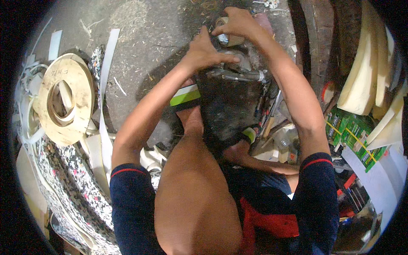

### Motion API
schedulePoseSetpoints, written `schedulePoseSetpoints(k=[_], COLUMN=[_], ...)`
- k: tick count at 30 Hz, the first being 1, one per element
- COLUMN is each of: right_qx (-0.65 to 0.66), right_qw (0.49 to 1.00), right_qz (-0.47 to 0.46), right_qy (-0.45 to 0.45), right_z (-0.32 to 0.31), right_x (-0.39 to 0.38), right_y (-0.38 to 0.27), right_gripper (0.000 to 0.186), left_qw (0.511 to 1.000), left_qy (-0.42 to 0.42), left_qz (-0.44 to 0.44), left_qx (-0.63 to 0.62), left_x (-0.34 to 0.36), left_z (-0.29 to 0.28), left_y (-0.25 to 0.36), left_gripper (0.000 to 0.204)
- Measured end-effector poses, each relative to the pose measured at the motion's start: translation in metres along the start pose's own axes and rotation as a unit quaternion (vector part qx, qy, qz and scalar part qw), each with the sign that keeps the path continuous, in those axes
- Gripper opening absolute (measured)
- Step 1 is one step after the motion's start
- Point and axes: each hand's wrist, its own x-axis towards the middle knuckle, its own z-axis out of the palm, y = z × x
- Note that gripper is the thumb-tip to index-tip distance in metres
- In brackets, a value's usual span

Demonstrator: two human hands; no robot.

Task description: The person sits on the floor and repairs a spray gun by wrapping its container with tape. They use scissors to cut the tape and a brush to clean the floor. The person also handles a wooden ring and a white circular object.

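Note:
Far off at the top middle, my right hand (240, 23) has its thumb and fingers curled about a tan roll that looks like packing tape (233, 40). Its fingertips are partly hidden, and a second roll may lie beside it. My left hand (204, 51) holds nothing; its fingers point forward and the thumb stretches right. Near that thumb tip lies a clear, rounded object (243, 60), blurred. Just below it, a dark tool with a grey end (238, 75) rests on the floor.
Cream ring-shaped discs (66, 100) and speckled foam sheets (63, 178) lie at left. Long white strips (108, 63) stand nearby. At right are cream foam slabs (361, 68), green packages (357, 138) and assorted hand tools (270, 114). My bare leg (195, 191) fills the lower middle.

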Motion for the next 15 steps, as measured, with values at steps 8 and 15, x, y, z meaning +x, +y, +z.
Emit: schedulePoseSetpoints(k=[8, 15], right_qx=[-0.078, -0.048], right_qw=[0.994, 0.979], right_qz=[0.083, -0.010], right_qy=[0.000, -0.198], right_z=[-0.030, -0.140], right_x=[0.010, -0.074], right_y=[-0.006, -0.027], right_gripper=[0.053, 0.024], left_qw=[0.990, 0.994], left_qy=[-0.122, -0.085], left_qz=[-0.023, 0.013], left_qx=[0.066, 0.073], left_x=[0.022, 0.010], left_z=[0.025, 0.020], left_y=[-0.001, 0.008], left_gripper=[0.142, 0.121])
